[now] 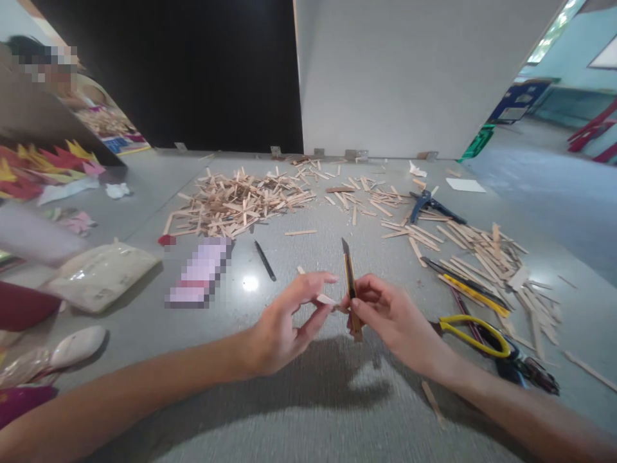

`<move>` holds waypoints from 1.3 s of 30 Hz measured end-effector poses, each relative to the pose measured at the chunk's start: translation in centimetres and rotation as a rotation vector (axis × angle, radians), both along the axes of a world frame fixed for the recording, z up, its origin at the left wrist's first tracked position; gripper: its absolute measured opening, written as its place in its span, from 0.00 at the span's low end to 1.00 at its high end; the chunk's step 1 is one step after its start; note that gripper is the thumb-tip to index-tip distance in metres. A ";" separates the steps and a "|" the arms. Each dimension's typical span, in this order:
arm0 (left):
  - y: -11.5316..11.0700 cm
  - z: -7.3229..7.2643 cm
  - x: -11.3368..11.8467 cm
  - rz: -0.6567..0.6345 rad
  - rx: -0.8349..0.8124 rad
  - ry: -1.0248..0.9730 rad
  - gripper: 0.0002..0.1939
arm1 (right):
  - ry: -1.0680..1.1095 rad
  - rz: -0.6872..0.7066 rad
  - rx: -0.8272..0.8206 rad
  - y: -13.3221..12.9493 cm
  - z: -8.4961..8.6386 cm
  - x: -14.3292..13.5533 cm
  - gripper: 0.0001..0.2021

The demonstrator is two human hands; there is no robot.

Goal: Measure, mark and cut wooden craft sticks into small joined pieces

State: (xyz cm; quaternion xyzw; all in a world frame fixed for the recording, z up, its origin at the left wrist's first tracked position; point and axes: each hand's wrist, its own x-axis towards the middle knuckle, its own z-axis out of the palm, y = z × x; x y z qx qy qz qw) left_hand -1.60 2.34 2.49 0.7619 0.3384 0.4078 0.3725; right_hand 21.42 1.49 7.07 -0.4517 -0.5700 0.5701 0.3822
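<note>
Steadying a thin wooden craft stick (pixel 326 299) above the desk (pixel 289 437), between our hands, we pinch it in the left hand's (pixel 286 325) grip; the right hand's (pixel 390 315) grip clasps a utility knife (pixel 350 276), blade (pixel 345 245) upward. We judge this as shaping work; a next stroke calls for keeping the left clear.

Knife (pixel 350 280) partly under thumb of right hand (pixel 388 312). Stick (pixel 326 299) partly behind left hand (pixel 284 321). Pink slab (pixel 200 270) pixelated, unreadable. Maroon item (pixel 24 305) cut by left edge.
</note>
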 end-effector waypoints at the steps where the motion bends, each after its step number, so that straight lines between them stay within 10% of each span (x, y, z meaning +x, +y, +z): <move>1: -0.1 -0.2 0.5 0.012 0.036 -0.072 0.25 | 0.018 -0.023 -0.040 -0.2 -0.2 -0.4 0.14; 9: -0.9 0.2 2.5 -0.141 -0.380 -0.195 0.32 | 0.056 -0.135 -0.199 -1.6 -1.3 -1.9 0.12; 17: -1.3 -0.7 1.2 -0.230 0.070 -0.134 0.26 | 0.057 -0.232 -0.200 -1.6 -1.1 -2.0 0.11; 24: -1.0 0.0 1.7 -0.034 -0.176 -0.120 0.12 | 0.052 -0.239 -0.202 -2.1 -1.2 -1.1 0.17; 29: -0.4 0.3 2.2 0.096 -0.560 -0.249 0.26 | 0.008 -0.317 0.043 -4.1 -2.2 -0.4 0.14; 39: 0.0 -0.6 2.8 -0.001 -0.659 -0.167 0.25 | -0.307 -0.298 0.628 -3.8 -3.2 -0.2 0.07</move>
